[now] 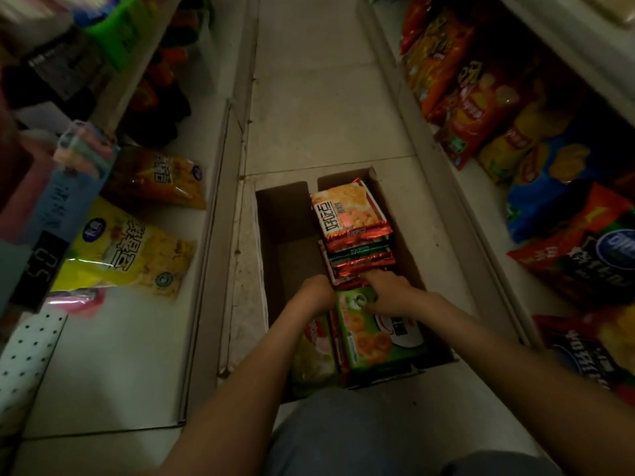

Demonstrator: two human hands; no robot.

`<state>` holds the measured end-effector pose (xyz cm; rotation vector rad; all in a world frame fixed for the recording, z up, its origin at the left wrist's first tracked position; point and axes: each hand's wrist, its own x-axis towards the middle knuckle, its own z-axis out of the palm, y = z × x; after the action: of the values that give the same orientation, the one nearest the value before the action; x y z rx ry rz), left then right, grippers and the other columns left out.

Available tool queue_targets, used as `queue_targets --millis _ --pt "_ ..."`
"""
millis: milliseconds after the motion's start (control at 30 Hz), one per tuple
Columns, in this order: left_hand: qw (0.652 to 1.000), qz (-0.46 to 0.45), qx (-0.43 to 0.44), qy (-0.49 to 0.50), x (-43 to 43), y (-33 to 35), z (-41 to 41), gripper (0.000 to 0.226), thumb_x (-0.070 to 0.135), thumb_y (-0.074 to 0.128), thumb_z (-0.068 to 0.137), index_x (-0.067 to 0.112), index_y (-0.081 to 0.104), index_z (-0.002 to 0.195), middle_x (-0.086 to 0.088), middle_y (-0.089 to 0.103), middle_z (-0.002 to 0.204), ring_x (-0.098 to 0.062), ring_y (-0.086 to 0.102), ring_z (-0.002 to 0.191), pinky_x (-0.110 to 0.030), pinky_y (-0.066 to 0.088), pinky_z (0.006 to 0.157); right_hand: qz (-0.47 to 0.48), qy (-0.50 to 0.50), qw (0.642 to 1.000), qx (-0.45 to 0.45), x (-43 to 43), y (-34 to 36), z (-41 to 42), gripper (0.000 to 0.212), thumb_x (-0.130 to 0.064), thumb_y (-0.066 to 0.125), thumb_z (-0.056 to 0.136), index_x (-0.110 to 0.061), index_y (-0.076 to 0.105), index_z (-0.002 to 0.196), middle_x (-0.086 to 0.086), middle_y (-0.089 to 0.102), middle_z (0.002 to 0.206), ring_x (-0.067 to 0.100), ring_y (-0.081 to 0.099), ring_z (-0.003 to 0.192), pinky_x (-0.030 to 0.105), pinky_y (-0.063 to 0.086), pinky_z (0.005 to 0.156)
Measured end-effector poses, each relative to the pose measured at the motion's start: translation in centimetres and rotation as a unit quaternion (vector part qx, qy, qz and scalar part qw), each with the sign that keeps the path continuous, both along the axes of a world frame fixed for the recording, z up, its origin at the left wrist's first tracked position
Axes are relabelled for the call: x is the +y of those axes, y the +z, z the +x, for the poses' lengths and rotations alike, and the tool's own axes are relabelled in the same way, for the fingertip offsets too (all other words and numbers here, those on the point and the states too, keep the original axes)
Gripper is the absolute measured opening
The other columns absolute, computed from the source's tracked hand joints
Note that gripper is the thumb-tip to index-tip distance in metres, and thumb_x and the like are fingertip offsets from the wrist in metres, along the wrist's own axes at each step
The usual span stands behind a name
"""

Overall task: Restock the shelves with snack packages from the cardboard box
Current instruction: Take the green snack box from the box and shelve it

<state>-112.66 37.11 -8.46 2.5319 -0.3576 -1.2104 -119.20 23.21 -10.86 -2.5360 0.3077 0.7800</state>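
One yellow bag (pixel 130 255) and one orange bag (pixel 161 176) lie on the left shelf (pixel 103 372) at 9 o'clock. Toward 6 o'clock the cardboard box (pixel 292 218) sits on the floor (pixel 326 97), snack packages (pixel 350 214) stacked in its right half. The left hand (pixel 318 290) dips curled fingers beside the stack; what it grasps I cannot tell. The right hand (pixel 388 292) clutches the far edge of the green package (pixel 371 338). Chip bags (pixel 481 108) crowd the right shelf (pixel 481 201) at 2 o'clock
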Motion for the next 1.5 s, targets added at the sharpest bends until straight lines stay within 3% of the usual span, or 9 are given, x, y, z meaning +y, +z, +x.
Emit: queue_targets --millis 100,233,400,667,800,933,1233,1400,1500 --pt "0.999 0.008 0.021 0.048 -1.2 -0.7 -0.6 0.019 0.013 0.046 0.093 0.01 0.052 0.076 -0.004 0.05 0.075 -0.016 0.05 0.062 -0.027 0.041 0.058 -0.03 0.02 0.999 0.025 -0.5 -0.9 -0.6 0.074 -0.04 0.065 0.079 -0.022 0.03 0.141 0.005 0.036 0.142 0.025 0.033 0.133 0.038 0.029 0.109" --pt "0.991 0.002 0.085 0.104 -2.3 -1.2 -1.2 0.025 0.016 0.054 0.093 0.012 0.043 0.071 -0.003 0.043 0.068 -0.014 0.041 0.055 -0.027 0.037 0.053 -0.045 0.026 0.998 0.018 -0.7 -1.6 -1.1 0.076 -0.044 0.065 0.079 -0.018 0.03 0.141 0.007 0.032 0.141 0.026 0.031 0.132 0.035 0.026 0.109" --pt "0.971 -0.046 0.147 0.185 -2.1 -2.0 -1.4 0.041 0.018 0.065 0.087 0.006 0.051 0.123 -0.013 0.059 0.119 -0.027 0.06 0.106 -0.036 0.052 0.087 -0.039 0.022 0.999 0.01 -0.8 -1.6 -0.9 0.075 -0.046 0.065 0.079 -0.016 0.031 0.139 0.009 0.028 0.142 0.028 0.027 0.132 0.036 0.024 0.109" --pt "0.923 -0.086 0.268 0.262 -0.9 -1.8 -1.3 0.039 0.013 0.069 0.083 0.006 0.055 0.118 -0.005 0.061 0.092 -0.021 0.058 0.094 -0.032 0.046 0.082 -0.004 -0.001 1.0 -0.002 -1.1 -0.9 -0.6 0.064 -0.05 0.063 0.081 -0.021 0.042 0.134 0.007 0.031 0.133 0.027 0.029 0.127 0.037 0.028 0.107" --pt "0.931 -0.083 0.259 0.244 -0.5 -1.4 -1.2 0.053 0.02 0.078 0.075 0.008 0.054 0.12 -0.012 0.064 0.116 -0.028 0.058 0.112 -0.043 0.044 0.1 0.041 -0.019 0.999 -0.019 -1.3 -0.6 -0.8 0.053 -0.047 0.065 0.08 -0.028 0.048 0.126 0.004 0.03 0.137 0.025 0.025 0.13 0.038 0.024 0.11" --pt "0.936 -0.12 0.236 0.233 0.3 -0.5 -0.2 0.044 0.022 0.079 0.073 0.012 0.058 0.11 -0.008 0.068 0.107 -0.022 0.064 0.1 -0.036 0.053 0.087 0.111 -0.064 0.989 -0.071 -1.5 -0.2 -1.0 0.057 -0.046 0.069 0.077 -0.031 0.047 0.128 0.0 0.033 0.139 0.022 0.026 0.132 0.041 0.025 0.112" --pt "0.914 -0.2 0.201 0.291 3.4 2.6 2.6 0.041 0.031 0.078 0.072 0.014 0.065 0.108 -0.004 0.072 0.103 -0.018 0.066 0.101 -0.036 0.053 0.092 0.403 -0.306 0.855 -0.115 -2.0 1.0 -0.7 0.07 -0.03 0.071 0.081 -0.029 0.034 0.14 -0.001 0.05 0.132 0.02 0.056 0.113 0.045 0.048 0.097" --pt "0.82 -0.351 0.206 0.403 3.3 2.8 1.8 0.027 0.039 0.067 0.081 0.016 0.067 0.095 -0.005 0.073 0.088 -0.02 0.068 0.085 -0.035 0.052 0.082 0.478 -0.324 0.816 -0.034 -1.6 1.1 -0.6 0.032 -0.032 0.06 0.088 -0.016 0.061 0.116 0.01 0.067 0.116 0.028 0.064 0.105 0.047 0.046 0.099" --pt "0.775 -0.399 0.238 0.428 3.0 2.8 1.5 0.032 0.043 0.06 0.086 0.015 0.069 0.099 -0.009 0.075 0.089 -0.023 0.072 0.078 -0.036 0.054 0.074 0.514 -0.327 0.793 -0.023 -1.5 1.5 -0.6 0.038 -0.032 0.059 0.087 -0.01 0.062 0.118 0.013 0.067 0.117 0.031 0.063 0.107 0.045 0.048 0.097"
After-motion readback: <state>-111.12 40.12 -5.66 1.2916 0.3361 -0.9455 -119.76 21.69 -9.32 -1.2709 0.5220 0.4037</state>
